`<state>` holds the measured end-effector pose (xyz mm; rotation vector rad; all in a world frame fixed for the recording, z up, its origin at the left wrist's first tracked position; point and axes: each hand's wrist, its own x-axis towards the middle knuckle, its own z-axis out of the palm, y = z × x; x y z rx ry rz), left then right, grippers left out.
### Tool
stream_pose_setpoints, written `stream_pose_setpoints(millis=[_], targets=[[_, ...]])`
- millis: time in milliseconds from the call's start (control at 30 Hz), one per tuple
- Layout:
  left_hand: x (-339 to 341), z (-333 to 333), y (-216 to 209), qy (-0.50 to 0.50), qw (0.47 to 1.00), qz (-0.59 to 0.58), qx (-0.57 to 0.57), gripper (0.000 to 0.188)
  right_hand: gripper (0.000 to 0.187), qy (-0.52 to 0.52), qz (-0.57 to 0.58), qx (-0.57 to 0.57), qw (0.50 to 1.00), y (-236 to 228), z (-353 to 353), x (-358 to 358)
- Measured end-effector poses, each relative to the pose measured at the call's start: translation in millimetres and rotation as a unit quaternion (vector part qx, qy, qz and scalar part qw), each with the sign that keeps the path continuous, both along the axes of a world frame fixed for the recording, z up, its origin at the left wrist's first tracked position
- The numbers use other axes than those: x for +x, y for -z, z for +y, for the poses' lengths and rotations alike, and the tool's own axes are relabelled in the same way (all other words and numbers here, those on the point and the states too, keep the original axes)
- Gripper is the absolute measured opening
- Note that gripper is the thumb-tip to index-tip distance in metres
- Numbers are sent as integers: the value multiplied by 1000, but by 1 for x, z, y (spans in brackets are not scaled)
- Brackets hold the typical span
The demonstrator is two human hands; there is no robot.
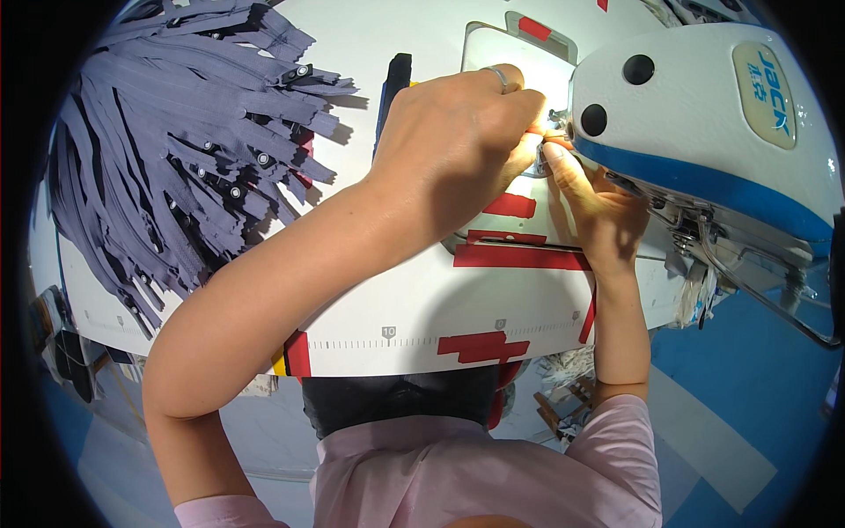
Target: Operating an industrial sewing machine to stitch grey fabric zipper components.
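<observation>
Both hands meet under the needle end of a white and blue sewing machine [695,106]. My left hand [458,132], with a ring on one finger, reaches in from the left. Its fingers are bent and pinched together at the needle area, and what they hold is hidden. My right hand [603,202] comes up from below beside the machine head, thumb and fingertips pressed together close to the left fingertips. Whatever lies between them is too small to make out in the bright lamp glare. A metal plate [493,57] lies under the left fingers.
A large pile of grey-purple zippers [194,132] with dark sliders covers the left of the white table [396,308]. Strips of red tape [519,257] mark the table top. A dark upright piece [393,97] stands behind my left wrist. Scraps [700,295] hang at the right edge.
</observation>
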<state>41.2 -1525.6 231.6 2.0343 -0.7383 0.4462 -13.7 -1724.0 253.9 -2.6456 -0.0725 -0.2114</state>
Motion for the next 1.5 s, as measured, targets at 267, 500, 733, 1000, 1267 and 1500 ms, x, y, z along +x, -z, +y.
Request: stream_pose_setpoints(millis=[267,500,733,1000,1267,1500], targets=[[0,0,0,3,1000,11,1,17,29,-33,-35,-3,999,2,-3,2],[1,-2,1,-2,999,12,35,18,27,-5,-25,36,999,7,-3,2],[-1,4,3,-7,999,11,44,19,21,64,33,97,993,-2,19,5],[-3,5,-12,26,994,94,42,7,6,-230,-113,-166,952,-9,-20,-11],[-15,20,-25,112,989,-68,64,22,6,-390,91,219,889,-27,-5,-26],[-34,-2,-23,149,956,-135,216,30,11,-396,139,245,874,-21,-21,-31]])
